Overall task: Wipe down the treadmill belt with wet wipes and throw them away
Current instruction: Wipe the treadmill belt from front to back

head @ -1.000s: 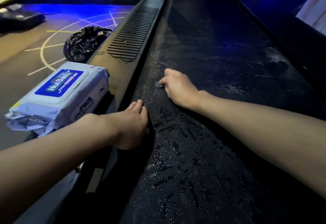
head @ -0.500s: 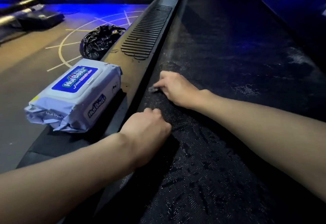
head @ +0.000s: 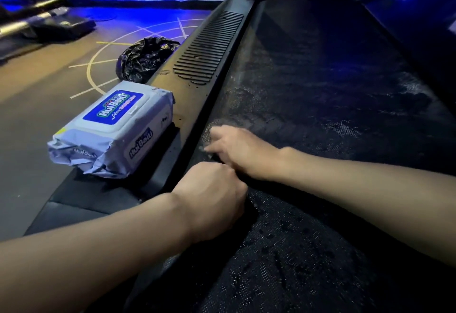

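Observation:
The black treadmill belt [head: 320,95] runs away from me, wet and streaked in patches. My right hand [head: 241,152] presses on the belt's left edge, fingers curled over a small grey wet wipe [head: 204,149] of which only a corner shows. My left hand [head: 212,196] is curled into a fist right behind it, knuckles touching the right hand, resting at the belt's edge; what it holds, if anything, is hidden. A white and blue pack of wet wipes [head: 113,132] lies shut on the left side rail [head: 187,110].
A crumpled black rubbish bag [head: 143,58] sits on the gym floor just left of the rail, beyond the pack. The rail has a ribbed grip strip [head: 209,46]. Other gym equipment [head: 49,24] stands at the far left under blue light.
My left hand went from flat on the rail to a fist and moved forward onto the belt edge against my right hand. My right hand slid nearer along the belt edge.

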`<state>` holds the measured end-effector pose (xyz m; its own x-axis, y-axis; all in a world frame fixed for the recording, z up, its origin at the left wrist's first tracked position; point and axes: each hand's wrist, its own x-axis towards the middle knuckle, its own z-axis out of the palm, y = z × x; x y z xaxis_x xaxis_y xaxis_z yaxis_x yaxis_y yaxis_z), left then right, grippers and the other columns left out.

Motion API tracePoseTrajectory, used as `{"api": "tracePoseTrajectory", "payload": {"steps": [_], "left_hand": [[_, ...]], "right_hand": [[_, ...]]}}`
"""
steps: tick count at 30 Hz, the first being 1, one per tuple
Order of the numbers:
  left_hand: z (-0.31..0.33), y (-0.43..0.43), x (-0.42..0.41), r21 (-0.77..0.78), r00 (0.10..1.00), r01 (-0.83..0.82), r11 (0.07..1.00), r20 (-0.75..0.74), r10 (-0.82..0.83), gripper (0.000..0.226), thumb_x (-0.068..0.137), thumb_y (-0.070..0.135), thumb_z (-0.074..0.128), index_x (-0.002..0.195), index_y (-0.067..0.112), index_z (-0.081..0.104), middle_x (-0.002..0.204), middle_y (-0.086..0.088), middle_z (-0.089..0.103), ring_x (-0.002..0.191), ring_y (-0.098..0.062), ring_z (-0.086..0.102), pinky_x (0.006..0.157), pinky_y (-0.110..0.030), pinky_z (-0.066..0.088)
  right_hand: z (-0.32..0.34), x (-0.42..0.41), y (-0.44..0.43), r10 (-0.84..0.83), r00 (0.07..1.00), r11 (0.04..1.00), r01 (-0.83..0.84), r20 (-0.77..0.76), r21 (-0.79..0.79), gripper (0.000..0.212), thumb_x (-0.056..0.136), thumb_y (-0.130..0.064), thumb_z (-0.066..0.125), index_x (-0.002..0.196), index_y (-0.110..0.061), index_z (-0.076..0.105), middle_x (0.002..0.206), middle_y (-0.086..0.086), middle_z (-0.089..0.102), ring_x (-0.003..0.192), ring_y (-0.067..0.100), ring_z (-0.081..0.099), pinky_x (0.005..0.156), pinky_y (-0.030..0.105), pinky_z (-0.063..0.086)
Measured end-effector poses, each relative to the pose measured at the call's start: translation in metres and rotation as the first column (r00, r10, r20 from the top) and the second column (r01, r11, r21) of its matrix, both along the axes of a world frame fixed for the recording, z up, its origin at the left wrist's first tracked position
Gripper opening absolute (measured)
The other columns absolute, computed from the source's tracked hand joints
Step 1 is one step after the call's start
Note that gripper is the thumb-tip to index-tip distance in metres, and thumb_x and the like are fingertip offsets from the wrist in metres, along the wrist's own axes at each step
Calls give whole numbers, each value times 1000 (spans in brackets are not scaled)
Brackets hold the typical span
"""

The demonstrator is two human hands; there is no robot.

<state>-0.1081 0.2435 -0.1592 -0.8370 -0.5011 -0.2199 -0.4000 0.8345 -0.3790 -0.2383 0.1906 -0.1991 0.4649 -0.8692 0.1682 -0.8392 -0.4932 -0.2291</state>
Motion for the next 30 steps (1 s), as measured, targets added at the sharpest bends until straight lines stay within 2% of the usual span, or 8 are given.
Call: {"api": "tracePoseTrajectory", "payload": {"steps": [2, 7, 10, 12, 16, 21, 26, 30], "left_hand": [[1, 2, 0, -2, 999, 27, 1000, 26, -27, 30, 97, 26, 39, 93, 14, 67, 97, -9, 68, 88, -30, 66, 59, -32, 35], [0, 6, -3, -2, 999, 24, 1000, 23, -24, 29, 95, 22, 42, 93, 12, 69, 96, -9, 69, 93, -32, 66, 67, -34, 47], [-1, 7, -5, -29, 997, 47, 998, 58, -45, 29, 96, 20, 42, 102, 10, 69, 104, -13, 69, 99, -35, 65, 78, -38, 50], [-2, 8, -7, -18, 997, 48, 999, 68, -47, 29, 95, 18, 41, 101, 10, 69, 103, -13, 69, 98, -35, 65, 79, -39, 52], [-4, 8, -13, -24, 997, 4, 1000, 72, -3, 30, 98, 21, 39, 103, 11, 67, 109, -16, 63, 99, -32, 60, 68, -33, 44], [-3, 8, -18, -50, 996, 15, 999, 86, -11, 31, 99, 17, 38, 114, 8, 64, 119, -20, 59, 104, -34, 58, 74, -35, 44], [4, 9, -21, 6, 997, 46, 999, 56, -46, 23, 93, 13, 42, 95, 12, 65, 102, -10, 69, 97, -32, 67, 75, -37, 53], [-5, 6, -20, 29, 999, 35, 999, 6, -35, 26, 97, 14, 39, 109, 9, 62, 119, -16, 54, 110, -32, 53, 77, -31, 46]], "right_hand": [[3, -10, 4, 71, 997, 997, -71, -13, 34, 28, 89, 6, 53, 108, -4, 71, 98, 19, 60, 88, 35, 56, 73, 32, 42], [-1, -26, -5, -171, 980, 982, 178, 97, -70, 21, 90, 0, 56, 98, -6, 74, 88, 11, 56, 83, 33, 57, 74, 40, 50], [4, -16, 27, 61, 998, 998, -61, 6, 8, 28, 83, 8, 58, 105, -4, 72, 94, 15, 60, 86, 29, 55, 72, 27, 37], [7, -28, 28, 113, 993, 994, -113, -34, 1, 31, 81, 7, 61, 106, -5, 73, 91, 13, 59, 83, 27, 55, 69, 29, 43], [1, -47, 5, -150, 987, 978, 156, 51, -137, 23, 89, 2, 58, 104, -4, 75, 86, 14, 58, 83, 33, 52, 70, 46, 51], [2, -46, 40, 89, 992, 986, -101, -93, -133, 21, 86, -8, 63, 101, -16, 75, 84, 1, 56, 82, 21, 48, 63, 32, 43], [9, -66, 18, -183, 981, 978, 176, -61, -115, 26, 91, -6, 55, 105, -14, 75, 91, 7, 60, 88, 30, 57, 73, 45, 51], [8, -52, 52, 20, 996, 999, -24, -84, -47, 19, 85, -10, 56, 93, -15, 74, 85, 4, 58, 77, 25, 59, 55, 34, 46]]}}
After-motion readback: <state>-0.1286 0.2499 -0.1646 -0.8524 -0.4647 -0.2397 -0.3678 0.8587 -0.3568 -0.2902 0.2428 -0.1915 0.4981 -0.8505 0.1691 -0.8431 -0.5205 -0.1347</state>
